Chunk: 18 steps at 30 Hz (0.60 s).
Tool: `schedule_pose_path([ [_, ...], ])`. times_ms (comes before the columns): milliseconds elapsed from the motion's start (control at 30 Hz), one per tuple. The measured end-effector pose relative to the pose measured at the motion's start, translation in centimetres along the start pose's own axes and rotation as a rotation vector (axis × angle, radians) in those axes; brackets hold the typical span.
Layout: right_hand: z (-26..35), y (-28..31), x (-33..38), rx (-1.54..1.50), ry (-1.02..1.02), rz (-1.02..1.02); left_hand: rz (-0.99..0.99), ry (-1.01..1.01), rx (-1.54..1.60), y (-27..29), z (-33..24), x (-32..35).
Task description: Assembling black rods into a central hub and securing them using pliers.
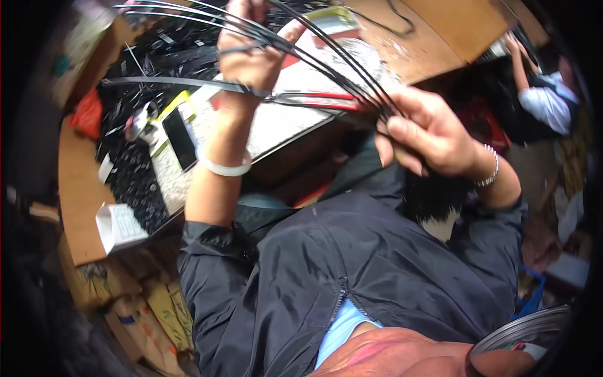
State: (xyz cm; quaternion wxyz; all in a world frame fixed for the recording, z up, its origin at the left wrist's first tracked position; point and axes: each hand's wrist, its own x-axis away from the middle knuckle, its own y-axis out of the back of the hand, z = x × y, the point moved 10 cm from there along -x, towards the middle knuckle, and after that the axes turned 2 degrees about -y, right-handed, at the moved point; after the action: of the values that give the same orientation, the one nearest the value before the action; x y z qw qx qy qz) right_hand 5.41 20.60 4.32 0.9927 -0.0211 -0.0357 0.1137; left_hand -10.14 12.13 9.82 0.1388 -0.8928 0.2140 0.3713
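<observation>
Evidently, a bundle of thin black cable ties is pinched between the left hand and the closed right hand; light, springy, slippery strips, best gripped near the gathered ends.

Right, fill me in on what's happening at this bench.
A person in a dark jacket holds a bundle of thin black strips raised above a cluttered workbench. The left hand grips them higher up; the right hand pinches their gathered ends. A phone lies on the bench.
</observation>
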Motion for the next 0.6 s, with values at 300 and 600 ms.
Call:
schedule_pose_path([
  [300, -1.9, -1.9, -2.2, -0.055, 0.018, 0.014, 0.356, 0.371, -0.252, 5.4, 1.9, 5.6],
  [600, -1.8, -2.0, -4.2, 0.020, 0.087, -0.064, 0.105, 0.613, 0.087, 4.0, -0.5, 9.8],
])
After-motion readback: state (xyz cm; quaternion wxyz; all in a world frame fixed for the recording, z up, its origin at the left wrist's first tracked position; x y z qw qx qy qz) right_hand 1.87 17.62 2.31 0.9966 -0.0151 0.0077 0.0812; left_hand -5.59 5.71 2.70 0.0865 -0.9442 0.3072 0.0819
